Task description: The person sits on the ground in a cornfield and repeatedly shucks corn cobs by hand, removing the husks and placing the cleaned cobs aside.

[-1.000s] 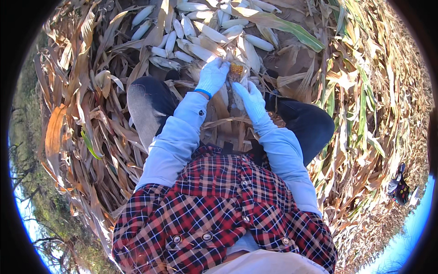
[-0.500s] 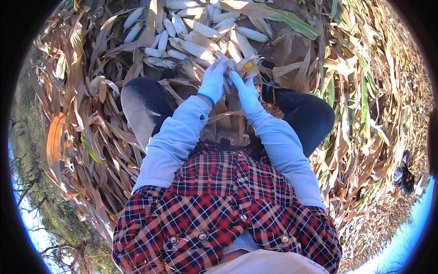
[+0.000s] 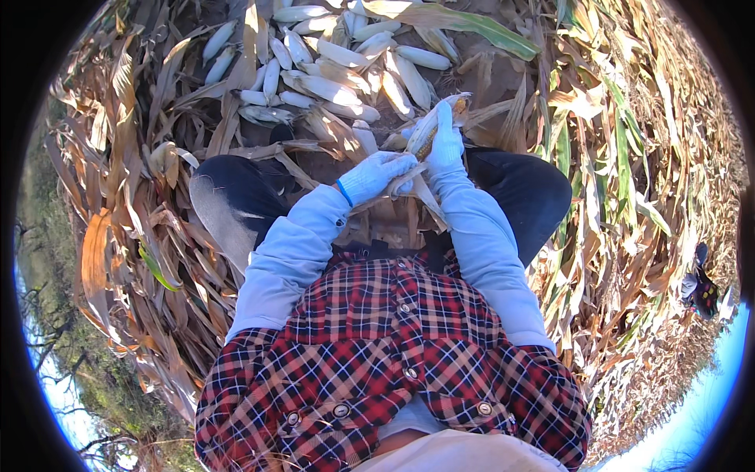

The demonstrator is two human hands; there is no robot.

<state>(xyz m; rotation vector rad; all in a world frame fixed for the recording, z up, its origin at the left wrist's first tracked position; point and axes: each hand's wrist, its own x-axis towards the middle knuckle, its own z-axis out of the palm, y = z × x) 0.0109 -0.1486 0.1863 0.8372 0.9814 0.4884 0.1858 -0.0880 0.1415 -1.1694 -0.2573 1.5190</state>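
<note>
An ear of corn (image 3: 425, 140) tilts up and to the right between my legs, partly bare, with yellow kernels showing along its side and near its upper tip. My right hand (image 3: 446, 145), in a white glove, is closed round the ear from the right. Lower down and to the left, my gloved left hand (image 3: 377, 176) grips the corn husk (image 3: 425, 195), which hangs peeled away below the ear's base. The left fingers are curled and partly hidden by the husk. A blue band circles the left wrist.
Beyond my hands lies a heap of pale corn ears (image 3: 338, 86), mostly still in husks. A long green-brown leaf (image 3: 472, 27) crosses its far side. Dry stalks (image 3: 157, 259) lie thickly to the left, more (image 3: 621, 181) to the right. My bent knees (image 3: 236, 193) flank the work.
My hands have moved apart: the left came down and toward me with husk, while the right rose slightly with the ear. More of the ear's side is uncovered.
</note>
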